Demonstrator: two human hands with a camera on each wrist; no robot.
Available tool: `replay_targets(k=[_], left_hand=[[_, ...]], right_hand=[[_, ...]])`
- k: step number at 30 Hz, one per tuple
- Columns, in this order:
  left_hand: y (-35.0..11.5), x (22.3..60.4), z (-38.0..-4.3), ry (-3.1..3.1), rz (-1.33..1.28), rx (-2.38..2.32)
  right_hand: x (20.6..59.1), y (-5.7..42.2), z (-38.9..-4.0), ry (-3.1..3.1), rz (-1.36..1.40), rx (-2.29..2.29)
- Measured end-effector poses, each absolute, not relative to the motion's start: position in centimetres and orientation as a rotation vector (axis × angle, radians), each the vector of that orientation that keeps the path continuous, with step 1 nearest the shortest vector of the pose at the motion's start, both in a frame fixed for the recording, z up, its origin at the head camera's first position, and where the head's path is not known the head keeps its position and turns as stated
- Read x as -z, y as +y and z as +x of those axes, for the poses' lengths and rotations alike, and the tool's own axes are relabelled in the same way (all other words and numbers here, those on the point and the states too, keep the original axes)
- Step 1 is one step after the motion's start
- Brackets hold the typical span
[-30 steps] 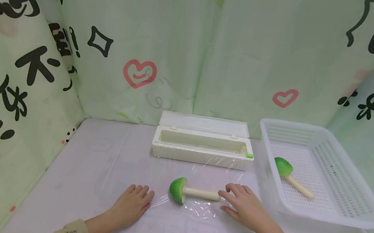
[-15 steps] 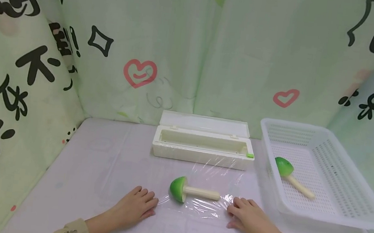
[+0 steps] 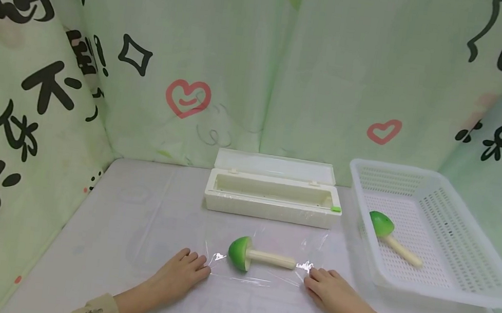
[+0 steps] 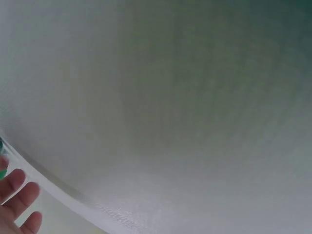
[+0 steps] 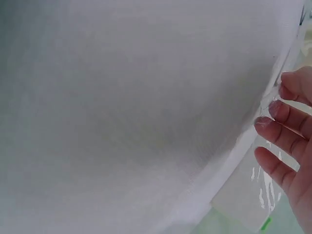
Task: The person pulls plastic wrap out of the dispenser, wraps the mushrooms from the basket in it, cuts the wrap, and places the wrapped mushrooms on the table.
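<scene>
A toy mushroom (image 3: 261,258) with a green cap and a cream stem lies sideways on a thin sheet of clear cling film (image 3: 260,279), its cap to the left. At the film's near left corner, my left hand (image 3: 184,273) pinches the edge. My right hand (image 3: 333,292) grips the near right corner. In the right wrist view the thumb and first fingers (image 5: 276,108) meet on the crinkled film. The left wrist view catches only the left hand's fingertips (image 4: 27,194) at its lower left edge; the film there is hard to make out.
Behind the mushroom stands a long white cling film box (image 3: 272,211) with its lid raised and a green tab at its right end. A white plastic basket (image 3: 449,295) on the right holds a second green toy mushroom (image 3: 381,224). Printed curtains (image 3: 315,81) enclose the table.
My right hand has moved from beside the stem's end down to the film's near right corner. The film now lies with a straighter front edge. The left hand has shifted slightly.
</scene>
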State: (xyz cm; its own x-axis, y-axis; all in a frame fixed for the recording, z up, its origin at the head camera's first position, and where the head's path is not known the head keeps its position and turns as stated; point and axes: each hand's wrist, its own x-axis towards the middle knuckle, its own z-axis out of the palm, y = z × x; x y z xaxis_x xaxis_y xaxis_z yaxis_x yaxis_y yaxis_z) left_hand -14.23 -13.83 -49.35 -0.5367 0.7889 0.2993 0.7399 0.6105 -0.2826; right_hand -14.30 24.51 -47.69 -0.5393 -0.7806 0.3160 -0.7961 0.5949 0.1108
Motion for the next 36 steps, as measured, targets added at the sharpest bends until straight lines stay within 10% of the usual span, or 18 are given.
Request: replay_targets(k=[36], left_hand=[[-13.6, 46.6, -20.0, -2.248, -1.040, 0.065]], right_hand=[[43.2, 24.1, -19.6, -2.436, 1.097, -0.119]])
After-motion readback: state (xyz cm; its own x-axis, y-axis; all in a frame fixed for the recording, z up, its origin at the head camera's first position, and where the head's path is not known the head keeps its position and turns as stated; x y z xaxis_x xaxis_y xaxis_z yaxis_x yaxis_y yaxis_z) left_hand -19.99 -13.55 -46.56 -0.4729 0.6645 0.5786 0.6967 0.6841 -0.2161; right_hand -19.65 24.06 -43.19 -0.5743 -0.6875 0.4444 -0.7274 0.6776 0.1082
